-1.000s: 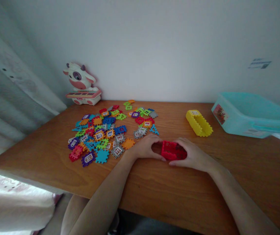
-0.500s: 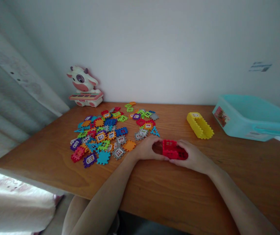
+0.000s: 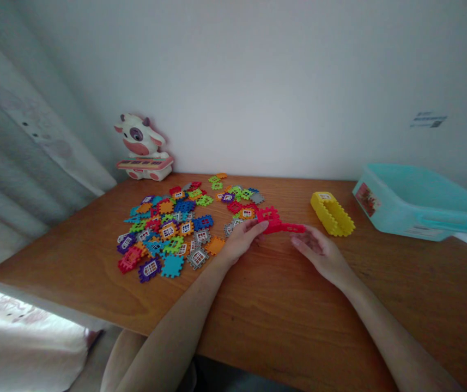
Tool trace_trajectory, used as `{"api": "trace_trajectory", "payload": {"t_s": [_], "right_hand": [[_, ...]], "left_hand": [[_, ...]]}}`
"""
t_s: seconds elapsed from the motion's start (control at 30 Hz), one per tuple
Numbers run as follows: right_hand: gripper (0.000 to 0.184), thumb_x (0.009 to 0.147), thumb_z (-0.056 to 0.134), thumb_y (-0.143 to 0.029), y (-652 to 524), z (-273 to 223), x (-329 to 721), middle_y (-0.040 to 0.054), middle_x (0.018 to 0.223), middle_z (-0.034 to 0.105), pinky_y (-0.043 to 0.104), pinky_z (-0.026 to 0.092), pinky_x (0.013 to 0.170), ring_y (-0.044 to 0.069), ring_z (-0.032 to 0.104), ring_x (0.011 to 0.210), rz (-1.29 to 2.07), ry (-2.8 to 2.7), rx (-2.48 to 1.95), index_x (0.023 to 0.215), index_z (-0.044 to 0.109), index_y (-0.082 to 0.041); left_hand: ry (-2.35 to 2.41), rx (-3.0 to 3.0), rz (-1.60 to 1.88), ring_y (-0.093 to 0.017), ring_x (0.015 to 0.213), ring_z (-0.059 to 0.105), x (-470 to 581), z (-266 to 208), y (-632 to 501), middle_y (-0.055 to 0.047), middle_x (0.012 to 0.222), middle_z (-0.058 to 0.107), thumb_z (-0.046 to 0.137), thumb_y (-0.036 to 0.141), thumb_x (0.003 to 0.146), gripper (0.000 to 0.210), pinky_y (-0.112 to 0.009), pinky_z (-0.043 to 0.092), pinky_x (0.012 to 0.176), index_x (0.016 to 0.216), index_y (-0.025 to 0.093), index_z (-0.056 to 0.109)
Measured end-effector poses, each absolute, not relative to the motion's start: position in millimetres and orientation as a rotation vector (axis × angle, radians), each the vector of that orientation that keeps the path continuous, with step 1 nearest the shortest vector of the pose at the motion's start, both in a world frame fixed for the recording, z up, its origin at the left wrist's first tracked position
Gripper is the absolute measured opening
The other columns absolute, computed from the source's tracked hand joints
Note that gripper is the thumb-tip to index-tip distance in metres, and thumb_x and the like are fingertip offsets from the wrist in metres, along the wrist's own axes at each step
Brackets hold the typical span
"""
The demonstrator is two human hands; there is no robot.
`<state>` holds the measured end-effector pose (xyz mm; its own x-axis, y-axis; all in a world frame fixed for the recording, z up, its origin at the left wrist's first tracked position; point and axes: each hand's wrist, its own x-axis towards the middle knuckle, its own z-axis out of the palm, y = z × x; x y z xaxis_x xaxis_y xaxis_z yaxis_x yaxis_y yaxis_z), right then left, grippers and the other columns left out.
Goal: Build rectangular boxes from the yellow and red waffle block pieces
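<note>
My left hand (image 3: 244,236) is closed on the left end of a red building-block assembly (image 3: 273,220), thumb on its near side. The assembly is raised a little above the table, with a thin, flat, notched part pointing right. At that part's right end is my right hand (image 3: 318,249), thumb and fingers apart; its fingertips come up to the red edge, and I cannot tell whether they touch it. Just left of my left hand lies a pile of loose, notched building blocks (image 3: 171,245) in many colours, several with white window inserts.
A joined yellow block tray (image 3: 332,216) stands at the right, beside a turquoise plastic bin (image 3: 411,220). A cow-shaped toy keyboard (image 3: 145,166) is at the back left. The wooden table (image 3: 266,321) meets the wall behind, and a curtain (image 3: 32,130) hangs on the left.
The red assembly has been turned and lifted, so it now shows flatter and more edge-on. My right hand has let its grip loosen, with the fingers opening; my left hand keeps hold.
</note>
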<state>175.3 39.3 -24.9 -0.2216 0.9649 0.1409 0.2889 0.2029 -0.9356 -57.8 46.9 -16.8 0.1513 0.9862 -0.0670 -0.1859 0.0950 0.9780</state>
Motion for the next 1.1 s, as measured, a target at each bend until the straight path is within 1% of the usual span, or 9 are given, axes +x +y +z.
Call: {"api": "trace_trajectory", "payload": {"t_s": [0.13,0.27,0.53,0.6,0.73,0.8,0.9,1.0,1.1], "right_hand": [[0.044,0.086,0.065,-0.059,38,-20,170,0.0095,0.109,0.075,0.048,0.06,0.091,0.028,0.073,0.096,1.016,-1.596,-1.187,0.117,0.064,-0.028],[0.045,0.086,0.064,-0.061,37,-18,168,0.0085,0.1,0.075,0.046,0.062,0.085,0.027,0.073,0.088,0.993,-1.572,-1.191,0.116,0.065,-0.027],[0.041,0.087,0.063,-0.06,38,-18,170,0.008,0.098,0.076,0.046,0.062,0.082,0.026,0.072,0.082,0.97,-1.53,-1.197,0.112,0.067,-0.028],[0.037,0.088,0.063,-0.056,39,-18,171,0.0083,0.103,0.075,0.046,0.061,0.086,0.027,0.072,0.091,0.948,-1.556,-1.187,0.112,0.067,-0.028],[0.031,0.088,0.06,-0.037,43,-24,173,0.0096,0.122,0.071,0.047,0.057,0.096,0.028,0.067,0.113,0.834,-1.607,-1.204,0.118,0.065,-0.027],[0.034,0.085,0.057,-0.028,46,-30,176,0.0103,0.122,0.07,0.048,0.056,0.097,0.028,0.067,0.115,0.78,-1.587,-1.247,0.118,0.064,-0.026],[0.036,0.081,0.054,-0.021,51,-36,183,0.0099,0.119,0.072,0.051,0.052,0.103,0.028,0.067,0.113,0.751,-1.559,-1.277,0.115,0.065,-0.025],[0.03,0.082,0.055,-0.023,55,-40,189,0.0083,0.114,0.074,0.054,0.054,0.099,0.029,0.07,0.107,0.763,-1.53,-1.287,0.108,0.067,-0.027],[0.021,0.086,0.057,-0.035,57,-39,189,0.0088,0.108,0.076,0.054,0.056,0.095,0.03,0.071,0.102,0.714,-1.502,-1.331,0.101,0.069,-0.026]], "left_hand": [[1.001,0.742,1.111,-0.012,0.06,0.063,-58,-13,47,-0.001,0.069,0.068,0.079,0.063,0.07,0.052,-0.024,0.05,0.06,0.087,0.015,0.068],[0.967,0.658,1.07,-0.011,0.058,0.064,-56,-11,46,-0.001,0.067,0.067,0.08,0.061,0.071,0.05,-0.022,0.051,0.059,0.087,0.015,0.066],[0.941,0.674,1.068,-0.012,0.06,0.064,-57,-14,46,-0.001,0.068,0.066,0.082,0.058,0.07,0.049,-0.022,0.051,0.059,0.087,0.016,0.064],[0.925,0.703,1.076,-0.011,0.062,0.064,-58,-15,46,-0.002,0.075,0.068,0.082,0.055,0.07,0.046,-0.023,0.051,0.061,0.09,0.017,0.064],[0.886,0.988,1.143,-0.014,0.085,0.068,-60,-16,43,-0.006,0.112,0.071,0.091,0.036,0.063,0.057,-0.027,0.054,0.077,0.109,0.021,0.061],[0.93,1.242,1.121,-0.017,0.095,0.068,-61,-17,40,-0.008,0.118,0.069,0.091,0.031,0.063,0.064,-0.032,0.054,0.086,0.116,0.021,0.058],[1.018,1.563,1.026,-0.02,0.1,0.068,-62,-21,35,-0.009,0.119,0.069,0.089,0.035,0.068,0.064,-0.037,0.054,0.092,0.121,0.02,0.057],[0.954,1.693,0.958,-0.023,0.108,0.068,-63,-27,33,-0.011,0.124,0.068,0.085,0.037,0.073,0.061,-0.037,0.054,0.096,0.124,0.019,0.055],[1.017,1.91,0.879,-0.026,0.113,0.065,-65,-30,33,-0.012,0.125,0.067,0.084,0.042,0.074,0.062,-0.04,0.051,0.1,0.124,0.019,0.058]]}}
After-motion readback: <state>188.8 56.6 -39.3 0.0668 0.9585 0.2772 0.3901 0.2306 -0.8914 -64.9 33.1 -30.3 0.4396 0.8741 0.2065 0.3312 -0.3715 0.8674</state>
